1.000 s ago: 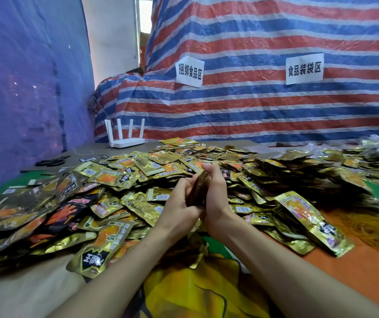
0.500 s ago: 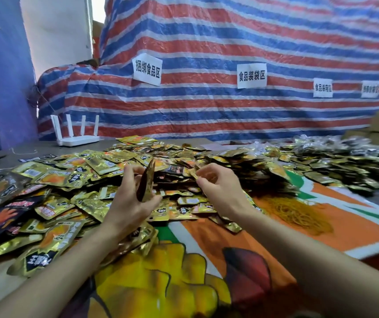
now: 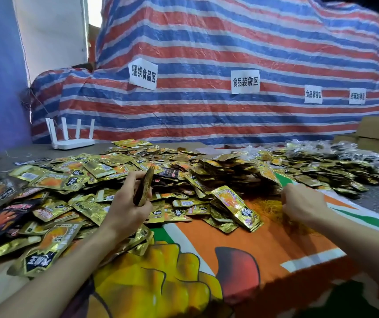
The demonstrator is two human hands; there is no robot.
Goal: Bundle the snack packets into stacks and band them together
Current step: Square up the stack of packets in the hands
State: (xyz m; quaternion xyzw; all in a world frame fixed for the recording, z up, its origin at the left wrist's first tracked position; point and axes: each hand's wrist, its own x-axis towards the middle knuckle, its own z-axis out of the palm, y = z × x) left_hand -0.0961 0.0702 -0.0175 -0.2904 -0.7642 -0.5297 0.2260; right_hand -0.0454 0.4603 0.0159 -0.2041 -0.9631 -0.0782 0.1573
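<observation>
Banding step, I'd say. The left hand (image 3: 126, 210) has its grip closed round a thin stack of packets (image 3: 144, 187), on edge above the glossy gold foil heap (image 3: 106, 166). The right hand (image 3: 303, 203), fingers curled, sits in the stringy orange rubber bands (image 3: 268, 210) at near right. Whether it holds 1, I cannot tell. Next, 1 must stretch over the stack.

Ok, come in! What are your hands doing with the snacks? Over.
Left hand grips packet stack. Right hand at rubber bands, fingers curled, catch unclear. Loose packets heaped around.
</observation>
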